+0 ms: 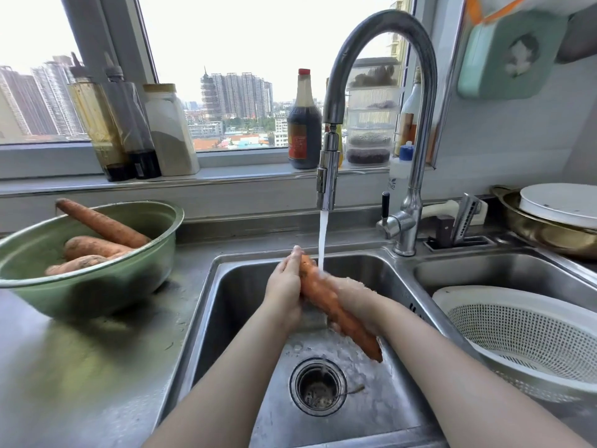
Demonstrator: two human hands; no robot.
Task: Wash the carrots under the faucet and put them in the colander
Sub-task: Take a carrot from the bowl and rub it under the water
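My left hand [284, 286] lies flat against the left side of the long orange carrot [326, 302], fingers fairly straight and running up toward its far end. My right hand [355, 299] cups the carrot's middle from the right. Its fingers seem to curl under, though running water blurs them, so I judge that a grip rather than see it clearly. The carrot is pressed between both palms above the stainless steel sink basin [239, 318]. Its long axis runs diagonally, with the far end up and left under the stream of water [323, 234] from the curved steel faucet [381, 59]. The near end points down, right and toward me.

I read this as mid-scrub on one carrot. The white perforated plastic colander [484, 291] sits to the right in the second basin and looks empty. It is on my right hand's side, and the carrot's near end already leans that way. So the right hand seems the natural one to carry it across the divider.

To the left, on the counter, the green metal bowl [97, 279] holds three dirt-streaked unwashed carrots [97, 224], nearer my left hand.
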